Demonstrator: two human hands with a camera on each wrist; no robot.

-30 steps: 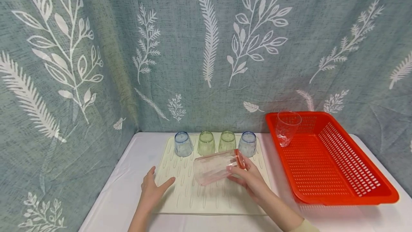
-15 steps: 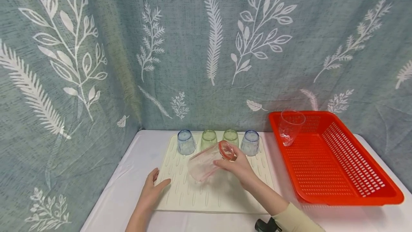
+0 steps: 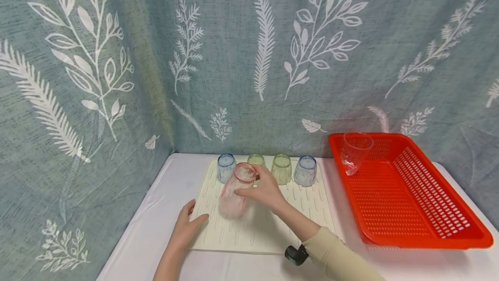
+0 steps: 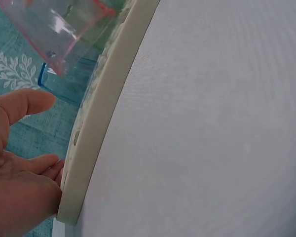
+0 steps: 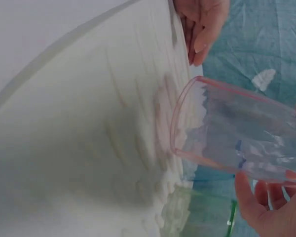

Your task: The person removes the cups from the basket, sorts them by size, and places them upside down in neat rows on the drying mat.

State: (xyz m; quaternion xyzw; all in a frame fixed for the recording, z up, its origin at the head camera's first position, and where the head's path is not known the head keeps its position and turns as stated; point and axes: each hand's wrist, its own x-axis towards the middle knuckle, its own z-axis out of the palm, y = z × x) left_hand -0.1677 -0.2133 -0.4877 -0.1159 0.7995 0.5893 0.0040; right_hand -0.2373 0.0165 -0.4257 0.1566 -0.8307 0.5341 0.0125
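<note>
My right hand grips a clear, pink-tinted drinking glass near its narrow, red-rimmed end. The glass hangs tilted over the cream drying mat, its wide mouth facing down toward the surface in the right wrist view. At the mat's left edge, my left hand stays with its thumb spread and holds nothing. Along the mat's back edge stand upside-down glasses: a blue one at left, a green one partly hidden behind my right hand, another green glass, and another blue glass.
A red plastic basket stands right of the mat, with a clear glass leaning in its back left corner. White cloth covers the table. A patterned green curtain hangs close behind.
My right hand has carried the pink glass leftward and turned it from nearly level to steeper, mouth downward. My left hand stays by the mat's left edge. The view has shifted slightly.
</note>
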